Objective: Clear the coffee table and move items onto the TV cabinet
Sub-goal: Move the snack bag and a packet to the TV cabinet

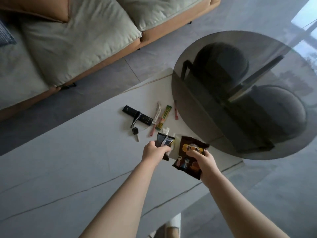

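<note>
My left hand (155,150) grips a small dark sachet pack (164,140) just above the white coffee table (68,160). My right hand (205,162) holds a brown snack bag (189,154) with cartoon figures on it. A white packet (175,146) lies between the two, partly hidden. Further back on the table lie a black remote (135,115), a key on a black lanyard (135,130), a green stick sachet (164,117) and pink and white stick sachets (157,114).
A round smoked-glass table top (214,93) overlaps the white table at the right, with dark round stools under it. A sofa with pale green cushions (77,40) runs along the far side. Grey tiled floor (257,194) surrounds the table; a slippered foot (173,225) shows at the bottom.
</note>
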